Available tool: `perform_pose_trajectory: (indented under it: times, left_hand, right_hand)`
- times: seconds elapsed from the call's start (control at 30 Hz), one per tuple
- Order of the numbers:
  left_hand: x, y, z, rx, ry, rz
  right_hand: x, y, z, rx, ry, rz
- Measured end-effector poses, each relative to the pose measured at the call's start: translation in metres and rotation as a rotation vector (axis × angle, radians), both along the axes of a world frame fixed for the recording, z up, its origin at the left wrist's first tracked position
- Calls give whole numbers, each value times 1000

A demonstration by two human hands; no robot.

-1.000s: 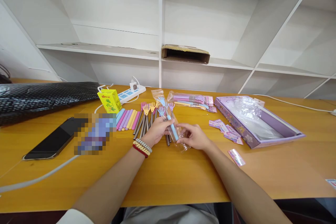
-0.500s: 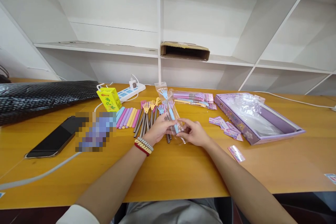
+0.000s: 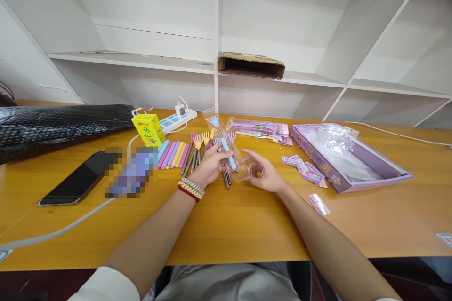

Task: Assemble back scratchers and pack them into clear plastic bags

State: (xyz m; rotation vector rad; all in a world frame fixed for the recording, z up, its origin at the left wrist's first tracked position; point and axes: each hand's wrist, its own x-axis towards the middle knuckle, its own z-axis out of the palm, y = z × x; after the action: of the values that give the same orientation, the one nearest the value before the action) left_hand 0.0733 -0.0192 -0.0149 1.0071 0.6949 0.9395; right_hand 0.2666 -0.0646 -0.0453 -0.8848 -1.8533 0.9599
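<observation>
My left hand (image 3: 211, 165) grips a clear plastic bag holding a blue hand-shaped scratcher (image 3: 228, 153), tilted with its blue claw up and its light-blue handle toward me. Just right of the bag, my right hand (image 3: 264, 172) has its thumb and a finger pinched at the bag's lower edge, while its index finger is raised. Beneath and beyond the left hand lie several scratchers with metal rods and coloured claws (image 3: 197, 140). To their left is a row of coloured handles (image 3: 173, 154). Packed scratchers (image 3: 261, 128) rest behind the hands.
An open purple box (image 3: 319, 159) with clear plastic sits at the right, near small printed cards (image 3: 306, 172). A yellow carton (image 3: 148, 130), power strip (image 3: 178, 120), phone (image 3: 79, 178) and black wrapped roll (image 3: 63, 127) are on the left. A cardboard box (image 3: 250, 66) is on the shelf.
The bagged scratcher has shifted slightly left and leans more to the left. My right hand has moved right, away from the handle, and its index finger has lifted.
</observation>
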Motion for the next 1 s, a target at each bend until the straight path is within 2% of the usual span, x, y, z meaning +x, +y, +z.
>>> perform_pose_trajectory:
  times: [0.17, 0.3, 0.43, 0.7, 1.0]
  left_hand:
    - [1, -1, -1, -4, -7, -42]
    - [3, -2, -4, 40, 68, -25]
    - [7, -5, -4, 126, 135, -12]
    - [9, -11, -7, 229, 119, -120]
    - [15, -14, -6, 219, 107, -53]
  right_hand:
    - [-7, -2, 5, 152, -86, -83]
    - [-7, -1, 8, 235, -108, -117]
    - [-5, 1, 7, 211, -87, -126]
    - [-8, 4, -1, 29, -92, -219]
    - [-12, 5, -2, 27, -22, -405]
